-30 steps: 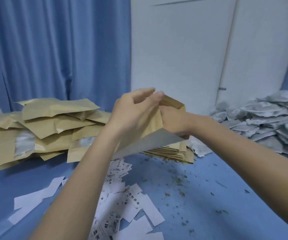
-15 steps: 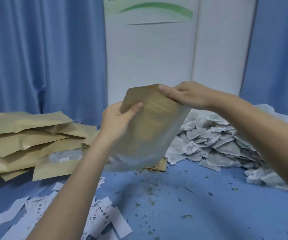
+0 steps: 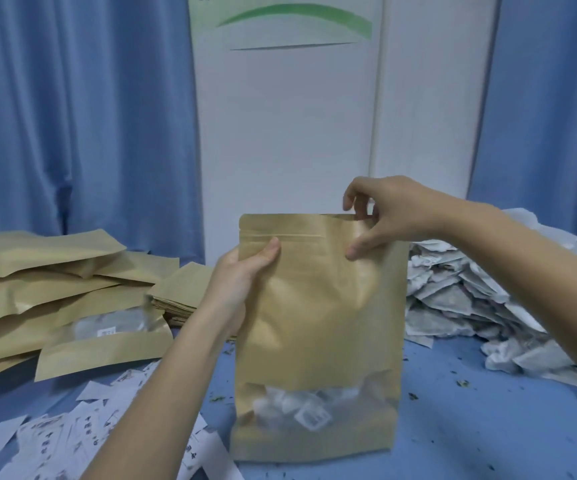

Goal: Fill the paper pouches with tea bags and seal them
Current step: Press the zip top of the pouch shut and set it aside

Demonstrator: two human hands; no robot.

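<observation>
Head view: the pouch (image 3: 318,306) stands upright on the blue table (image 3: 470,427) at centre, tea bags (image 3: 301,407) showing through its window. The left hand (image 3: 242,271) grips its edge at 9 o'clock, thumb on the front; the right hand (image 3: 380,216) pinches the top corner at 1 o'clock. This looks like the sealing step: next, press along the zip (image 3: 297,235) from one end to the other. Loose bags (image 3: 460,299) lie at 3 o'clock, done pouches (image 3: 55,292) at 9.
</observation>
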